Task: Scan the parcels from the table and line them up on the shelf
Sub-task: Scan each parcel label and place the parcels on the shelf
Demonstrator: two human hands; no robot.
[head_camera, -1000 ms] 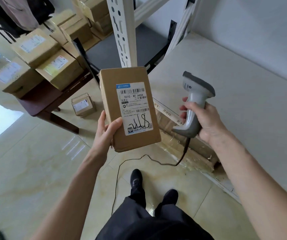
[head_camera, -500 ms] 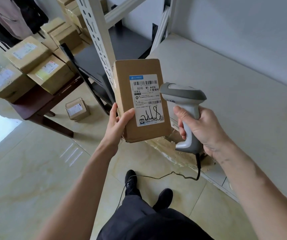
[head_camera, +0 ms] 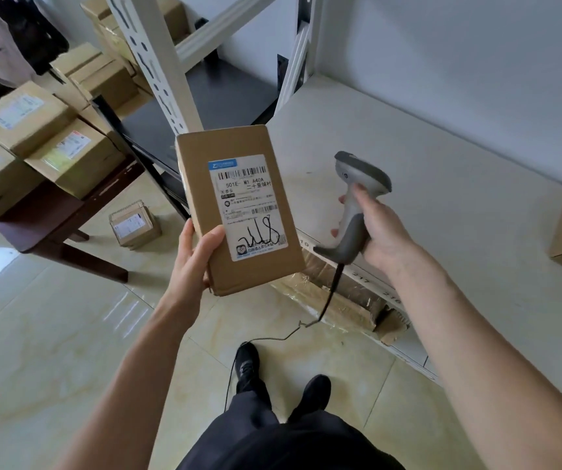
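Scanner (head_camera: 357,205) withdrawn right of held parcel (head_camera: 239,208).

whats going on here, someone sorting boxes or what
A person is scanning parcels. The left hand grips a labelled parcel from below, label up, while the right hand holds a corded barcode scanner beside it, over the pale shelf. More parcels wait stacked on the dark table, and one small box lies on the floor.
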